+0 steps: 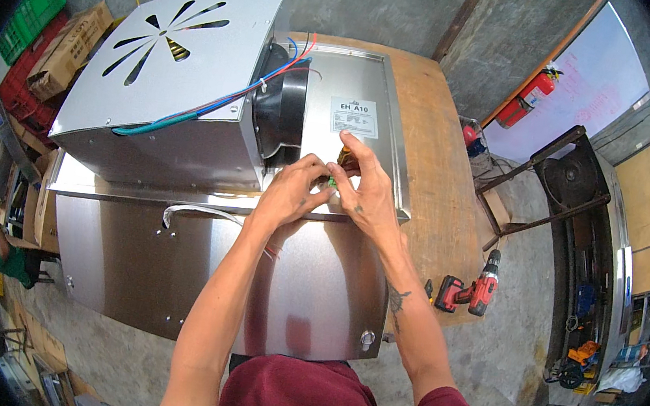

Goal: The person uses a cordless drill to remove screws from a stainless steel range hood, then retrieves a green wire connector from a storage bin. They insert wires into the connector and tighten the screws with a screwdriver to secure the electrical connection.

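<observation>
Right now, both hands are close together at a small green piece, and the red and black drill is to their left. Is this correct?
Not quite: the red and black drill is to the right of the hands, as the head view shows. The left hand and right hand are indeed close together at a small green piece.

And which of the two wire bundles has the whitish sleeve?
The lower bundle, on the shiny steel panel and partly hidden by the left forearm. The upper bundle shows blue and red wires and crosses the grey metal box.
</observation>
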The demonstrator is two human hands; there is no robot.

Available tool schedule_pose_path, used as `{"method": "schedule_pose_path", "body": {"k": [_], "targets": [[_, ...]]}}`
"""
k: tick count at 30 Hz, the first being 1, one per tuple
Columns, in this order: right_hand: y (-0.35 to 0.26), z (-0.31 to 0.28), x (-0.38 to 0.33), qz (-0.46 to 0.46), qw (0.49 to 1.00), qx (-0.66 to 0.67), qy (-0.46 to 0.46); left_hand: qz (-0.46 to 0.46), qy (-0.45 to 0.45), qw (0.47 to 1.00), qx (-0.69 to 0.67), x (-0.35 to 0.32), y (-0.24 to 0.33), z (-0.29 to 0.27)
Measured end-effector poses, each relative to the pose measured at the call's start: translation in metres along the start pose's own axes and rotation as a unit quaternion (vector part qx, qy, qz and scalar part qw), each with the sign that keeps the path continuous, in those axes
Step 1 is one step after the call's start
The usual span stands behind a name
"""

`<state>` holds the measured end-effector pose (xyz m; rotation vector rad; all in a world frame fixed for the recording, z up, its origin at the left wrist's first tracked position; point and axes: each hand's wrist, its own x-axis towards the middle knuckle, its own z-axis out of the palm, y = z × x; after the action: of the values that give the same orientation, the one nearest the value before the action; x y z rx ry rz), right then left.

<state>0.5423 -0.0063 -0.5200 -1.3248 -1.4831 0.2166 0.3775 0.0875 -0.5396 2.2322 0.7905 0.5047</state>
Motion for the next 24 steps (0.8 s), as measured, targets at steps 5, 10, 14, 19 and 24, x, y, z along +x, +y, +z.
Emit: {"method": "schedule_pose_path", "body": {"k": [5,10,14,19,24], "targets": [[0.008,-0.001,0.002,-0.032,0.998,0.004,-0.044,0.013,-0.007,1.000,-0.003,0.001,-0.001,-0.001],[0.007,0.002,0.003,-0.006,0.999,0.016,-0.043,0.019,0.005,1.000,-0.018,0.001,-0.006,0.002],[0.008,0.001,0.001,0.010,0.999,0.013,-0.043,0.011,0.002,1.000,-0.008,0.002,-0.006,0.002],[0.001,-0.003,0.005,0.014,0.997,0.055,-0.055,0.000,0.014,1.000,-0.016,0.000,0.000,0.001],[0.013,-0.003,-0.001,0.030,0.999,-0.011,0.001,0.001,-0.009,1.000,-0.009,0.001,0.003,-0.002]]}}
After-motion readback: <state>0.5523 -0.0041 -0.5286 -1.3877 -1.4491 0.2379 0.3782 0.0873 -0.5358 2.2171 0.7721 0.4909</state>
